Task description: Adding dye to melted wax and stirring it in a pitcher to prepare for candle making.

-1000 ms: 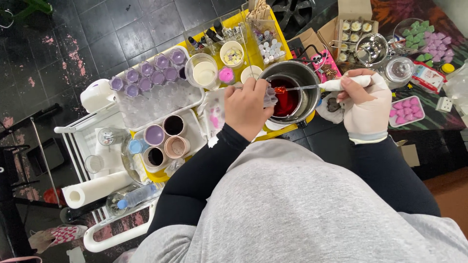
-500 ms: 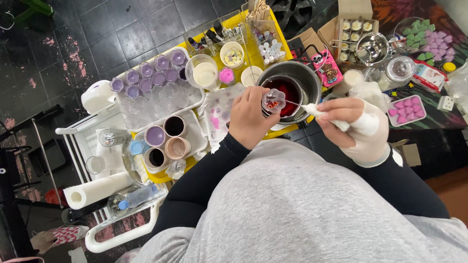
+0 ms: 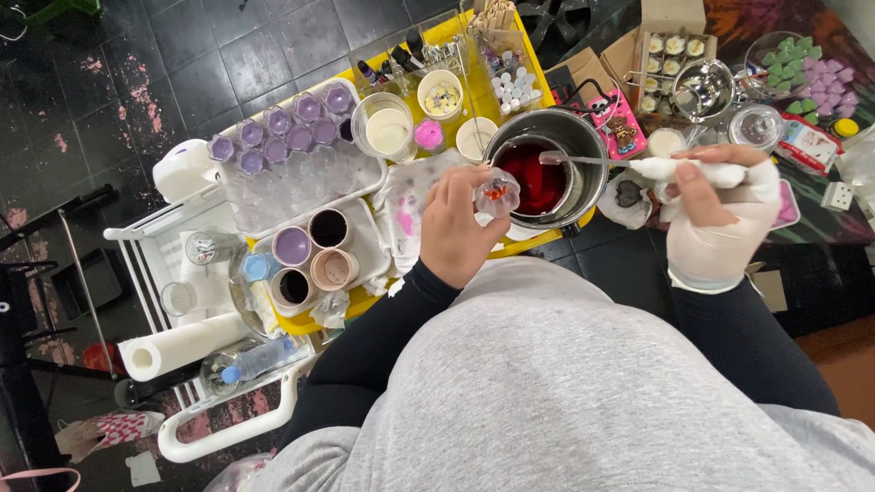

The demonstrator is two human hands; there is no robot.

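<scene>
My left hand (image 3: 458, 226) holds a small clear fluted cup (image 3: 498, 192) with a little red liquid in it, just left of the metal pot (image 3: 583, 137). The pot holds dark red liquid (image 3: 538, 178). My right hand (image 3: 715, 219), in a white glove, grips the wrapped handle of a long metal spoon (image 3: 579, 161) whose bowl hangs over the red liquid. Both hands are above the front edge of a yellow cart top (image 3: 447, 32).
A tray of clear moulds (image 3: 301, 182), some filled purple, lies left. Round cups (image 3: 310, 246) of purple, brown and pink sit near me. A white paper roll (image 3: 173, 346), a water bottle (image 3: 260, 357), jars and wax pieces (image 3: 811, 59) surround the pot.
My left hand has drawn the clear cup back from over the pot. My right hand has swung the spoon from the cup back over the red liquid.
</scene>
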